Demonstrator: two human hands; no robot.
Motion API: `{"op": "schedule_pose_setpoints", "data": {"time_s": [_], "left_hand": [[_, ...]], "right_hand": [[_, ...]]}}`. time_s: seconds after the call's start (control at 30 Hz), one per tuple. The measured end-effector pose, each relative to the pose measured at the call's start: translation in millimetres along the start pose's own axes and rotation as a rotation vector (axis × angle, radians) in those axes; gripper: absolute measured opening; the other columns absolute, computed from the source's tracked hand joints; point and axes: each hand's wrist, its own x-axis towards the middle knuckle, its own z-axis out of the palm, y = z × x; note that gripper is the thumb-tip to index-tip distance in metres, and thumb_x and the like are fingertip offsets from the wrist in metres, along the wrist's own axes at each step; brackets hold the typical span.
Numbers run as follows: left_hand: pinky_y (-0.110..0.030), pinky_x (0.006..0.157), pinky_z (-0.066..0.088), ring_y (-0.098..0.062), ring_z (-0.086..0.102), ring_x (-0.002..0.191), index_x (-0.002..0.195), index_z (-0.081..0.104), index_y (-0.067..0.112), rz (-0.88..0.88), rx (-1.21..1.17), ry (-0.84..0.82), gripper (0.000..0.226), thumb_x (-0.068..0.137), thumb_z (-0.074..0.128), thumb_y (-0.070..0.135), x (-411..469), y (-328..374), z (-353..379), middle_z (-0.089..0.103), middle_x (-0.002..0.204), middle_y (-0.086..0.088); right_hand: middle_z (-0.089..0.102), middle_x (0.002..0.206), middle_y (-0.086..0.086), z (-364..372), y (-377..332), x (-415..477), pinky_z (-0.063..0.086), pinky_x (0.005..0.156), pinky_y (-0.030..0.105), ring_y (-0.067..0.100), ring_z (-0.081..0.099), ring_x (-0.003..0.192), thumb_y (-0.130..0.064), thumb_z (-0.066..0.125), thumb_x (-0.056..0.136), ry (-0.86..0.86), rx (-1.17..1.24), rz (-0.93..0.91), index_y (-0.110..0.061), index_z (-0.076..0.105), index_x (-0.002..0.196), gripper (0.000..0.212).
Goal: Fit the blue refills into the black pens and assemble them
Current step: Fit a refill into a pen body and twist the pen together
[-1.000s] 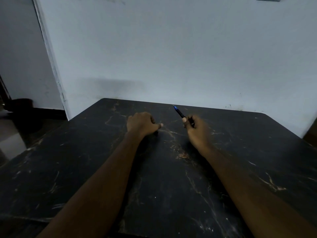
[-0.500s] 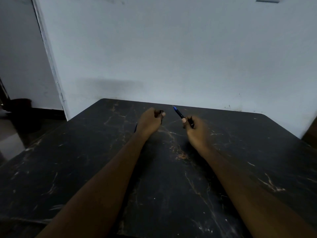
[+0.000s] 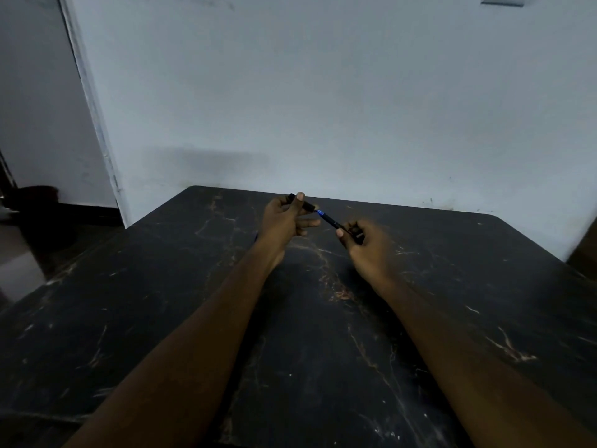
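My left hand is raised over the far middle of the black marble table and pinches a short black pen part between thumb and fingers. My right hand grips the black pen body, whose blue tip points up and left. The blue tip meets the open end of the black part held by my left hand. A thin blue sliver shows on the table just left of my left wrist, mostly hidden.
A pale wall stands right behind the table's far edge. A doorway and a dark floor lie to the left. The room is dim.
My left hand picked a black pen part off the table, rose and moved right toward the pen tip. My right hand stayed about where it was with the pen body.
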Motion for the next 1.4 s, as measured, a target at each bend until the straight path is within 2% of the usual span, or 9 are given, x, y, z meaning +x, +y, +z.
{"op": "schedule_pose_setpoints", "data": {"time_s": [0.17,0.37,0.53,0.67,0.83,0.97,1.07,1.2,1.4], "left_hand": [[-0.026,0.057,0.055,-0.022,0.075,0.076,0.107,0.051,0.006,0.011,-0.008,-0.052,0.025,0.098,0.056,0.029,-1.5,-1.4,-0.3,0.076,0.093,-0.010],[-0.026,0.058,0.056,-0.020,0.074,0.072,0.108,0.050,0.006,0.004,0.053,-0.066,0.026,0.096,0.061,0.027,-4.7,-3.2,5.7,0.074,0.100,-0.015],[-0.021,0.055,0.051,-0.012,0.071,0.066,0.095,0.061,0.011,0.043,0.143,-0.013,0.018,0.092,0.067,0.028,-4.2,-4.3,4.4,0.073,0.090,-0.004],[-0.021,0.055,0.048,-0.011,0.068,0.062,0.103,0.066,0.004,0.043,0.174,0.001,0.026,0.089,0.071,0.025,-3.6,-6.0,2.8,0.074,0.091,-0.006],[-0.021,0.057,0.052,-0.014,0.069,0.063,0.107,0.065,0.016,0.086,0.171,-0.048,0.021,0.087,0.073,0.018,-6.5,-8.2,5.3,0.073,0.095,-0.004],[-0.017,0.056,0.051,-0.009,0.070,0.060,0.109,0.069,0.014,0.085,0.182,-0.061,0.020,0.089,0.071,0.014,-6.4,-9.8,4.9,0.073,0.093,-0.003],[-0.017,0.057,0.052,-0.007,0.069,0.057,0.114,0.068,0.008,0.079,0.195,-0.053,0.024,0.090,0.069,0.011,-5.8,-12.0,5.0,0.073,0.093,-0.006],[-0.024,0.065,0.054,-0.010,0.066,0.058,0.110,0.070,0.009,0.075,0.200,-0.060,0.021,0.089,0.069,0.010,-5.5,-15.6,3.3,0.073,0.089,-0.004],[-0.021,0.061,0.054,-0.009,0.063,0.054,0.113,0.069,0.006,0.074,0.198,-0.062,0.023,0.090,0.067,0.008,-7.4,-16.0,3.2,0.072,0.091,-0.005]], "right_hand": [[0.058,0.073,-0.004,1.4,1.8,1.1,0.043,0.062,0.033,0.015,0.054,0.069,-0.020,0.070,0.085,0.033,-0.020,-0.035,-0.009,0.066,0.088,0.011],[0.059,0.073,-0.007,1.1,2.6,1.5,0.039,0.058,0.027,0.009,0.053,0.066,-0.022,0.070,0.084,0.037,-0.060,-0.071,-0.014,0.066,0.086,0.009],[0.056,0.070,-0.013,0.6,1.2,1.3,0.038,0.056,0.023,0.002,0.051,0.066,-0.022,0.069,0.086,0.028,-0.042,-0.059,-0.017,0.065,0.084,0.007],[0.058,0.071,-0.009,1.4,2.2,1.6,0.037,0.056,0.023,0.006,0.052,0.066,-0.021,0.069,0.086,0.023,-0.024,-0.060,-0.016,0.066,0.083,0.006],[0.062,0.073,0.000,1.7,0.7,0.9,0.038,0.056,0.023,0.014,0.055,0.067,-0.019,0.070,0.085,0.038,-0.027,-0.083,-0.010,0.069,0.084,0.008],[0.062,0.073,-0.001,0.5,-0.5,0.8,0.035,0.054,0.016,0.010,0.053,0.065,-0.018,0.071,0.084,0.039,-0.045,-0.075,-0.010,0.070,0.083,0.008],[0.064,0.072,0.002,-0.6,-1.0,0.8,0.034,0.054,0.018,0.013,0.055,0.065,-0.018,0.070,0.085,0.020,-0.042,-0.053,-0.010,0.071,0.081,0.009],[0.068,0.076,0.010,-2.7,-3.6,-0.9,0.038,0.056,0.025,0.020,0.058,0.068,-0.015,0.069,0.085,0.005,-0.029,-0.024,-0.005,0.072,0.081,0.010],[0.066,0.074,0.005,-6.0,-9.2,-3.7,0.037,0.054,0.024,0.011,0.053,0.063,-0.015,0.068,0.086,-0.035,-0.006,0.025,-0.008,0.072,0.081,0.009]]}}
